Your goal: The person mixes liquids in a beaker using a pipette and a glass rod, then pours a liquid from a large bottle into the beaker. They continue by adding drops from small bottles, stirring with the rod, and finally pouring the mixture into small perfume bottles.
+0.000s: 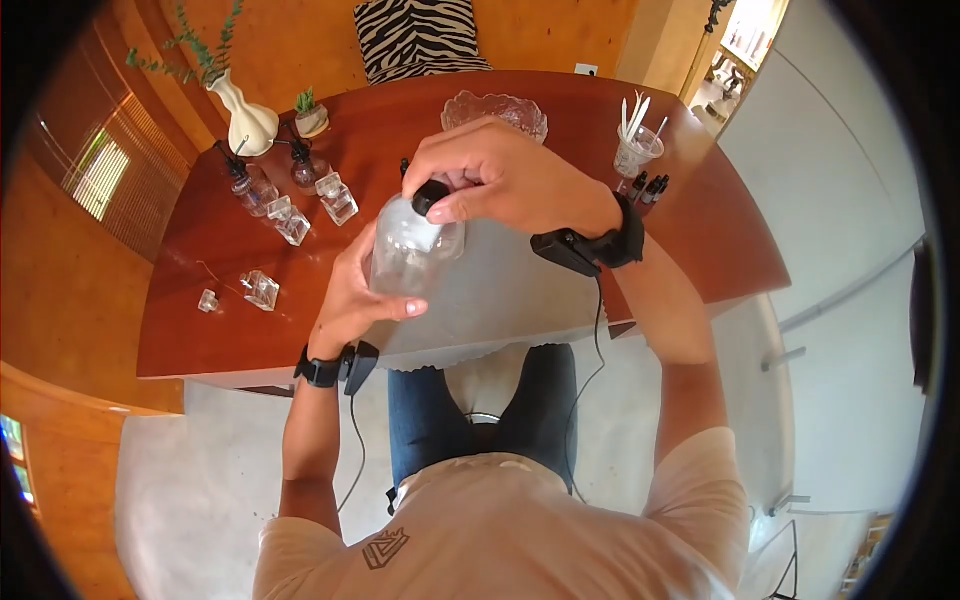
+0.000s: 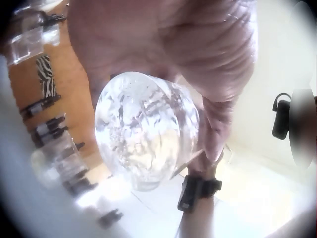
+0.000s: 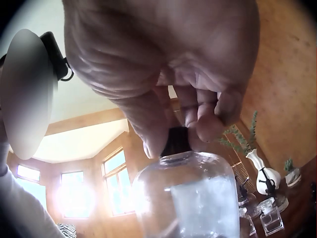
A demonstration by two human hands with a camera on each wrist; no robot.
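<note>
My left hand (image 1: 352, 292) grips a large clear bottle (image 1: 402, 258) by its side, with the thumb across the lower part. The bottle is tilted and held up above the front of the table. Its thick round base (image 2: 136, 131) faces the left wrist view. My right hand (image 1: 515, 185) reaches over from the right and pinches the black cap (image 3: 177, 141) at the bottle's neck between thumb and fingers. A whitish label (image 3: 204, 208) covers part of the bottle's side. The cap sits at the mouth of the bottle.
On the left of the red-brown table (image 1: 200, 340) stand a white vase (image 1: 250, 120), a small potted plant (image 1: 311, 118) and several glass bottles (image 1: 291, 222). A glass bowl (image 1: 515, 113), a cup (image 1: 638, 152) and small dark bottles (image 1: 655, 190) stand further back. A grey mat (image 1: 520, 290) covers the front middle.
</note>
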